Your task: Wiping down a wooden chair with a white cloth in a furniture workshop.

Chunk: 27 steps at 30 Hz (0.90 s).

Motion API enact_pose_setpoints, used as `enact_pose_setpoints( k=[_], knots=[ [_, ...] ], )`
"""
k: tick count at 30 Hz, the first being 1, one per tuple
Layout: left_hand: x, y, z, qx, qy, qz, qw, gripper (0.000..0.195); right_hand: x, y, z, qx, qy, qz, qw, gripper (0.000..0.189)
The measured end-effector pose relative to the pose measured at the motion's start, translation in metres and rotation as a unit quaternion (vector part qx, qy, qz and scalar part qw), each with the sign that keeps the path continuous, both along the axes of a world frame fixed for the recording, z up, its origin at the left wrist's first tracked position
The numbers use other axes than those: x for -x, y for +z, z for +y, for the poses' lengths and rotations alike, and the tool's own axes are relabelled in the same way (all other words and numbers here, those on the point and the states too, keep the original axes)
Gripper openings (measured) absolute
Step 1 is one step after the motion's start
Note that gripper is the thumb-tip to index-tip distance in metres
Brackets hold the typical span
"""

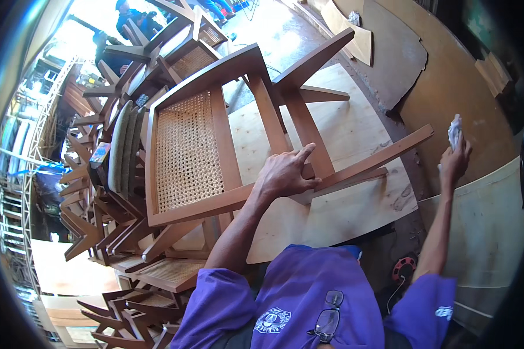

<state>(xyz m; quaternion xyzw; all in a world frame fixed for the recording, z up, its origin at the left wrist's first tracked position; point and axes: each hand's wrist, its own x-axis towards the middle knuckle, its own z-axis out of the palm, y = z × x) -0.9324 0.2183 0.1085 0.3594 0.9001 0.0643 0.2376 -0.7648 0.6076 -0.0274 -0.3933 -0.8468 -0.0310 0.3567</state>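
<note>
A wooden chair (229,139) with a woven cane panel (187,150) lies tipped over before me, its legs sticking out to the right. On the chair's near side, at the joint between side rail and leg, my left hand (284,172) grips the frame. Its index finger and thumb are spread apart; the other fingers are mostly hidden. Well to the right of the chair, my right hand (455,159) holds a crumpled white cloth (455,131) raised in its fingers. Under the chair is a pale plywood sheet (358,209).
Several stacked wooden chairs (109,209) crowd the left, with grey cushions (124,148) among them. Large board sheets (454,131) lie to the right. A red and black round reel (405,267) with a white cable is low beside me. Other people (135,19) are at the far upper left.
</note>
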Motion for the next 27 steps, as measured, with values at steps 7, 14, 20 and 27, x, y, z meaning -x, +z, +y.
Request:
enact_pose_setpoints(
  k=[7, 14, 20, 27],
  knots=[
    [0.001, -0.003, 0.0, -0.001, 0.017, 0.002, 1.0, 0.086, 0.046, -0.056, -0.29, 0.125, 0.432, -0.032, 0.893, 0.043],
    [-0.001, -0.01, 0.0, -0.024, 0.022, 0.039, 0.999, 0.08, 0.04, -0.075, -0.213, 0.067, 0.308, -0.129, 0.94, 0.043],
    [0.0, -0.012, -0.009, -0.032, 0.005, 0.059, 0.998, 0.073, 0.049, -0.013, -0.074, -0.027, 0.106, -0.161, 0.981, 0.044],
    [0.001, -0.002, -0.01, -0.045, 0.002, 0.031, 0.998, 0.071, 0.012, -0.029, -0.005, 0.077, -0.002, 0.097, 0.992, 0.041]
  ],
)
